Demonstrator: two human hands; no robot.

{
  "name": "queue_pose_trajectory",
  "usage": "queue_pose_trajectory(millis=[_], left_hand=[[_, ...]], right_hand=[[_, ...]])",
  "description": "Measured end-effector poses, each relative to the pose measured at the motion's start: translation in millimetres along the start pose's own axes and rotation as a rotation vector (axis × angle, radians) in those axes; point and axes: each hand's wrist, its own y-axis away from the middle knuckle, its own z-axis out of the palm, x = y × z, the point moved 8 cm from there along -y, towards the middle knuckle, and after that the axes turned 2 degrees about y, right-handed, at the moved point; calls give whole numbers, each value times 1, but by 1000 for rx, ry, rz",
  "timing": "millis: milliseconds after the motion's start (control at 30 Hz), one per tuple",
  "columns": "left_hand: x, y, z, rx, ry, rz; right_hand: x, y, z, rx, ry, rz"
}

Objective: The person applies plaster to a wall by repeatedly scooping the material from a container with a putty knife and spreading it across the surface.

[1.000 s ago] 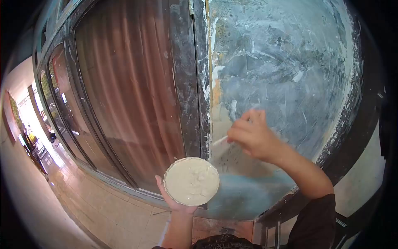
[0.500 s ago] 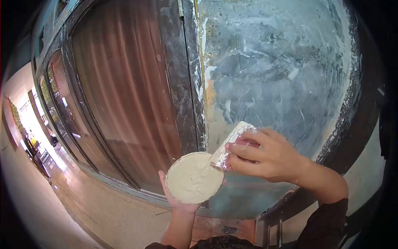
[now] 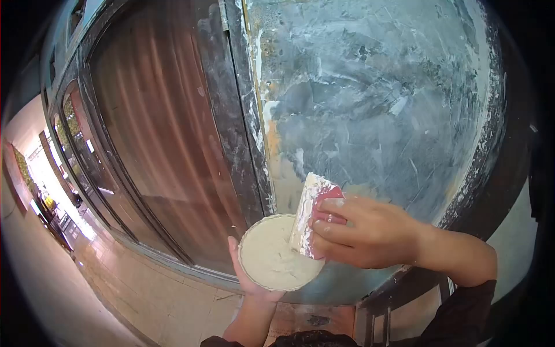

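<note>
My left hand (image 3: 248, 280) grips a round bowl (image 3: 281, 289) from below and the left side, thumb along the rim. Pale cream putty (image 3: 269, 254) fills it, with ridges on its surface. In my right hand (image 3: 370, 231) is a scraper (image 3: 306, 217) with a red plastic body, its broad blade smeared white. The blade's lower end overlaps the bowl's right side at the putty. Behind both hands stands a blue-grey wall panel (image 3: 370, 139), patched with white and grey streaks.
Left of the panel runs a dark, paint-spotted frame (image 3: 222, 110), then a glass pane with a reddish-brown curtain (image 3: 156, 127). Tiled floor (image 3: 156, 289) lies below, and a bright opening (image 3: 55, 179) is at far left. A dark frame (image 3: 491, 173) edges the right.
The scraper has come down and turned more upright, further over the bowl's right side. The bowl sits slightly further right in view, while the wall has shifted left.
</note>
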Motion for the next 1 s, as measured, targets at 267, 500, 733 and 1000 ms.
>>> queue_pose_trajectory(millis=[267, 500, 733, 1000], left_hand=[[-31, -14, 21, -136, 132, -97], [-50, -25, 14, -36, -9, -74], [-67, -30, 13, -3, -43, -69], [-71, -37, 6, -40, 23, -123]], right_hand=[[14, 22, 7, -63, 60, -79], [25, 47, 8, -50, 38, -48], [32, 57, 8, -117, 15, -63], [43, 55, 3, 19, 12, 38]])
